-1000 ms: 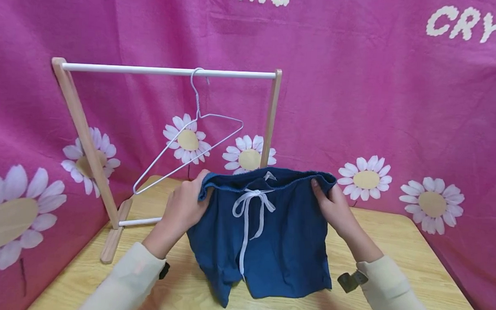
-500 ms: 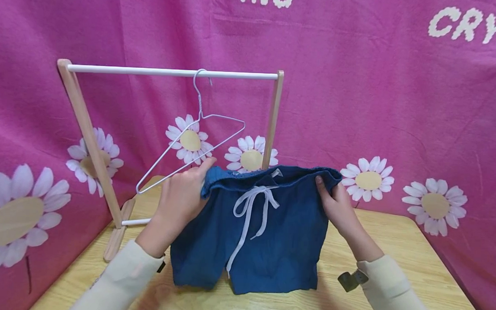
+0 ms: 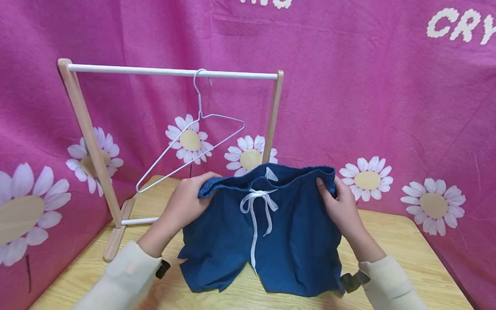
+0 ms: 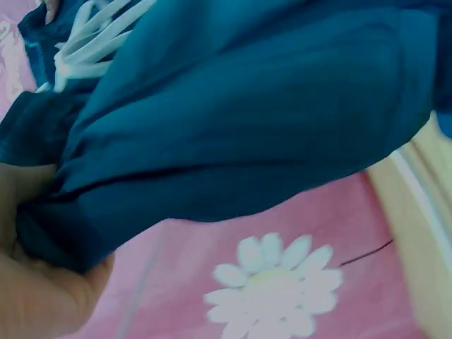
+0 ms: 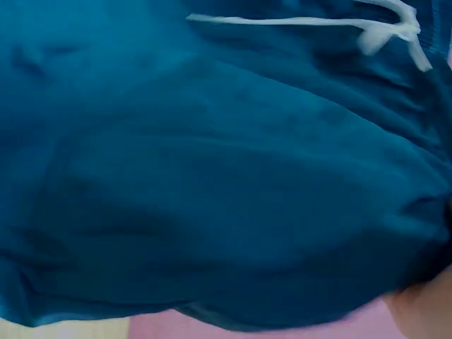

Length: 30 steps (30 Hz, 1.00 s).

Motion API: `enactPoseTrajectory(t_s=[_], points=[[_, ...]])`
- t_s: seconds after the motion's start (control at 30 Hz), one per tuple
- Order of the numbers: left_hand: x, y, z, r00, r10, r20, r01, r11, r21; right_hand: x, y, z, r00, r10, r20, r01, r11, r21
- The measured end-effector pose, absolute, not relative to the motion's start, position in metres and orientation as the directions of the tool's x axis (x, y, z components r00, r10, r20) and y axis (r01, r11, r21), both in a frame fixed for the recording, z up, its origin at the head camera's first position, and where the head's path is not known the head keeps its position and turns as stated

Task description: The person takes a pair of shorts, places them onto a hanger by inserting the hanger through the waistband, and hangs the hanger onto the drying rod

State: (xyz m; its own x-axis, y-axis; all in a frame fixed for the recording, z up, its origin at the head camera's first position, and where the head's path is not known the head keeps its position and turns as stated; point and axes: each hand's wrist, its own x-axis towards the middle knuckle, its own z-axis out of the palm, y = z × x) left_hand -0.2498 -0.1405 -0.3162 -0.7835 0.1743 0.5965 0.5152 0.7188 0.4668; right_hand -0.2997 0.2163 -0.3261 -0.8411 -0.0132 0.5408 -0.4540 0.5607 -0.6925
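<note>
A pair of dark blue shorts [image 3: 298,239] hangs above the table, held up by its elastic waistband. My left hand [image 3: 189,196] grips the waistband at the left end, and in the left wrist view that hand [image 4: 49,282] pinches a fold of the cloth. At the other end my right hand [image 3: 340,204] grips the waistband, thumb on the front. A white drawstring [image 3: 254,219] is tied in a bow at the front. Inside the gaping waist shows a white label [image 3: 271,174]. Blue cloth fills most of the right wrist view, with little of the right hand [image 5: 427,307] showing.
Behind the left hand stands a wooden rack with a white top rail [image 3: 132,70]. A white wire hanger [image 3: 170,145] hangs from that rail. The wooden table [image 3: 392,260] lies below, and a pink curtain [image 3: 336,85] with daisies surrounds it.
The legs of the shorts have swung and their hems now spread outward. My left hand rose slightly, then came back down, still gripping the waistband. The right hand stays nearly in place.
</note>
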Motion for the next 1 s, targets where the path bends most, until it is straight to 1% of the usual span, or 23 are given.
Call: enactPoseTrajectory(t_s=[0.1, 0.23, 0.37, 0.43, 0.5, 0.57, 0.67, 0.8, 0.9, 1.0], points=[[-0.256, -0.143, -0.325, -0.812, 0.202, 0.547, 0.546, 0.593, 0.592, -0.301, 0.220, -0.332, -0.848, -0.029, 0.529, -0.446, 0.578, -0.683], [-0.262, -0.148, -0.331, -0.855, 0.271, 0.442, 0.519, 0.463, 0.719, -0.301, 0.225, -0.338, -0.852, -0.039, 0.522, -0.444, 0.584, -0.680], [-0.264, -0.153, -0.334, -0.873, 0.335, 0.355, 0.465, 0.349, 0.814, -0.301, 0.227, -0.342, -0.850, -0.105, 0.517, -0.484, 0.545, -0.685], [-0.265, -0.154, -0.336, -0.876, 0.350, 0.333, 0.445, 0.319, 0.836, -0.300, 0.228, -0.345, -0.851, -0.150, 0.503, -0.500, 0.528, -0.687], [-0.265, -0.154, -0.337, -0.886, 0.345, 0.309, 0.419, 0.312, 0.853, -0.299, 0.228, -0.347, -0.848, -0.181, 0.498, -0.512, 0.522, -0.682], [-0.266, -0.153, -0.338, -0.897, 0.331, 0.293, 0.401, 0.332, 0.854, -0.297, 0.228, -0.349, -0.841, -0.200, 0.504, -0.525, 0.526, -0.668], [-0.267, -0.151, -0.342, -0.916, 0.275, 0.293, 0.382, 0.375, 0.844, -0.295, 0.231, -0.352, -0.814, -0.201, 0.546, -0.562, 0.512, -0.649], [-0.271, -0.148, -0.345, -0.919, 0.168, 0.358, 0.395, 0.407, 0.824, -0.294, 0.237, -0.353, -0.793, -0.153, 0.590, -0.582, 0.480, -0.657], [-0.272, -0.148, -0.345, -0.905, 0.097, 0.413, 0.414, 0.416, 0.810, -0.294, 0.240, -0.353, -0.802, -0.122, 0.585, -0.568, 0.457, -0.684], [-0.272, -0.147, -0.344, -0.885, 0.065, 0.460, 0.439, 0.441, 0.783, -0.294, 0.242, -0.352, -0.810, -0.122, 0.574, -0.552, 0.488, -0.676]])
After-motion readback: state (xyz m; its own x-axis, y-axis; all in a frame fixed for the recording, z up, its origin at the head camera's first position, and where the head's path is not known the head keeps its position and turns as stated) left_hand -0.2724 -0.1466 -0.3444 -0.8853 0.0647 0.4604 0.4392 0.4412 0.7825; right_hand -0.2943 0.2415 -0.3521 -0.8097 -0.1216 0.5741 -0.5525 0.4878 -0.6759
